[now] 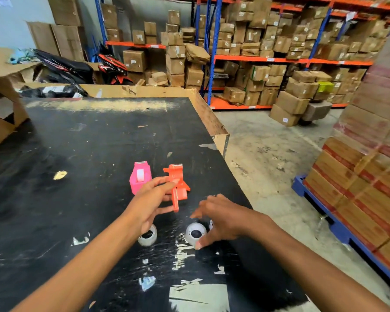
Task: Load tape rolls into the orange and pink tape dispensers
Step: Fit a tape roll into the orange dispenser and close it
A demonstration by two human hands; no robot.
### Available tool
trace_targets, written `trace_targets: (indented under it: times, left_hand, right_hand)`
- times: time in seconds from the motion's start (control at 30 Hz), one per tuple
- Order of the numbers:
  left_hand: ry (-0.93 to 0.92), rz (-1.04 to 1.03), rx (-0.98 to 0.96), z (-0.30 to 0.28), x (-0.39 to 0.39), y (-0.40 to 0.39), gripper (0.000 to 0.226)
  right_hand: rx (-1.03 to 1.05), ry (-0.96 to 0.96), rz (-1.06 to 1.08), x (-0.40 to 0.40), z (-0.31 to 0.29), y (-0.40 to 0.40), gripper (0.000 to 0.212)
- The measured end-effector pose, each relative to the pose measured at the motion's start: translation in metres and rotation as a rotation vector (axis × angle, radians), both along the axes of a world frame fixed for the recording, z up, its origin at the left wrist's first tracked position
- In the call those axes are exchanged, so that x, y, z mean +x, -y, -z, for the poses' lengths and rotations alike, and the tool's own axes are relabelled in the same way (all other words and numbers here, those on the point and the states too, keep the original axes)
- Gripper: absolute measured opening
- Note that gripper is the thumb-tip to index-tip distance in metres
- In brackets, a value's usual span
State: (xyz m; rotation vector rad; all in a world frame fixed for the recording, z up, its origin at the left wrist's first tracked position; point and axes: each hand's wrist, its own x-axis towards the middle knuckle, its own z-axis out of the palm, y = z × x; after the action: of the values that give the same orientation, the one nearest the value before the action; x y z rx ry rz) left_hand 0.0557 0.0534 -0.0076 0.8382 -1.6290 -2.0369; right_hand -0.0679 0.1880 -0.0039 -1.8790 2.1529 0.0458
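Observation:
On the black table (88, 143) stands a pink tape dispenser (140, 176) with a white roll seated in it. Just to its right is the orange tape dispenser (177, 185), held up off the table by my left hand (152, 200), whose fingers grip its lower part. My right hand (218, 219) hovers with fingers spread over a clear tape roll (195, 233), the thumb touching its near side. A second clear roll (147, 238) lies partly under my left wrist. A third roll peeks out behind my right hand's fingers.
The table's right edge (221, 140) drops to a concrete floor. A shrink-wrapped pallet of boxes (365, 176) stands at the right. Cardboard pieces (2, 97) sit at the far left of the table, and shelves of cartons (257, 52) fill the background.

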Motion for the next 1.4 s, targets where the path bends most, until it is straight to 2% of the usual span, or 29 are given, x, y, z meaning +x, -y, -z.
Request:
trace_targets:
  times: [0.07,0.13,0.23,0.3,0.37,0.43,0.63,0.77,0.9,1.13,1.23,1.3,1.4]
  left_hand:
    - [-0.004,-0.021,0.010,-0.001,0.006,0.001,0.009]
    - [-0.014,-0.055,0.019,-0.003,0.014,0.002,0.006]
    - [-0.021,-0.091,0.024,-0.004,0.028,0.007,0.006]
    - [-0.029,-0.105,0.029,-0.005,0.036,0.009,0.011]
    - [-0.038,-0.101,0.037,-0.006,0.040,0.009,0.016]
    - [-0.046,-0.093,0.046,-0.008,0.044,0.009,0.016]
    - [-0.048,-0.085,0.152,-0.010,0.051,0.016,0.039]
    - [-0.040,-0.071,0.199,-0.006,0.052,0.018,0.047]
    - [-0.078,-0.143,0.082,-0.009,0.051,0.022,0.043]
    - [-0.101,-0.163,0.033,-0.012,0.048,0.028,0.047]
    - [-0.104,-0.121,0.028,-0.012,0.044,0.028,0.045]
    - [-0.115,-0.116,0.071,-0.010,0.041,0.030,0.041]
    - [-0.121,-0.110,0.129,-0.005,0.040,0.036,0.040]
  right_hand:
    - [-0.018,0.048,-0.034,0.005,0.009,0.009,0.042]
    - [-0.100,0.186,0.032,0.003,0.014,0.015,0.032]
    - [-0.343,0.611,0.249,-0.002,0.009,0.024,0.034]
    - [-0.464,0.904,0.320,-0.003,0.000,0.028,0.037]
    - [-0.495,1.059,0.292,-0.001,-0.006,0.031,0.035]
    - [-0.486,1.130,0.222,0.005,-0.009,0.035,0.033]
    - [-0.557,1.231,0.138,0.014,-0.010,0.047,0.042]
    - [-0.542,1.220,0.109,0.013,-0.011,0.052,0.043]
    - [-0.547,1.172,0.163,0.014,-0.007,0.059,0.027]
    - [-0.578,1.168,0.230,0.019,-0.009,0.069,0.009]
    - [-0.489,1.155,0.201,0.018,-0.010,0.071,0.019]
    - [-0.519,1.105,0.188,0.019,-0.008,0.073,0.025]
    - [-0.542,0.999,0.188,0.020,-0.014,0.076,0.019]
